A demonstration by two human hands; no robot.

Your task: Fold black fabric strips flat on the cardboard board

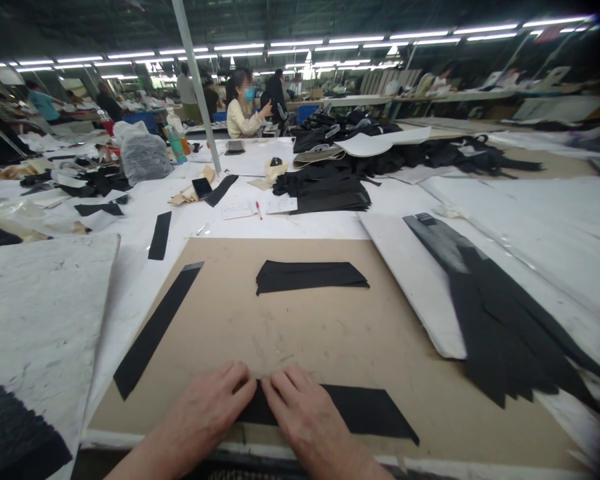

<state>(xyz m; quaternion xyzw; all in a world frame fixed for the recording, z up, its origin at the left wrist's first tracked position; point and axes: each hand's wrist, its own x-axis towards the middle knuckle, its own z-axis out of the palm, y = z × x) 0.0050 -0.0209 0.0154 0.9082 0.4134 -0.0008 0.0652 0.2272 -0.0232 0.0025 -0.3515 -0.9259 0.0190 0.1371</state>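
A black fabric strip (pixel 373 410) lies along the front edge of a brown board (pixel 280 333). My left hand (pixel 207 403) has its fingers curled and pressed together at the strip's left part. Close beside it, my right hand (pixel 303 410) pinches the same strip near its upper edge. The strip's left end and my fingertips are partly hidden. Farther up the board rests a small stack of black fabric pieces (pixel 310 275). Another black strip (pixel 157 333) slants along the board's left side.
Fanned black strips (pixel 500 313) lie on a white board (pixel 420 293) to the right. A thick pale slab (pixel 45 313) is at left. Beyond are a heap of black fabric (pixel 325 187), a red pen (pixel 259 210), a phone (pixel 201 188) and a metal pole (pixel 197 80). Several people work behind.
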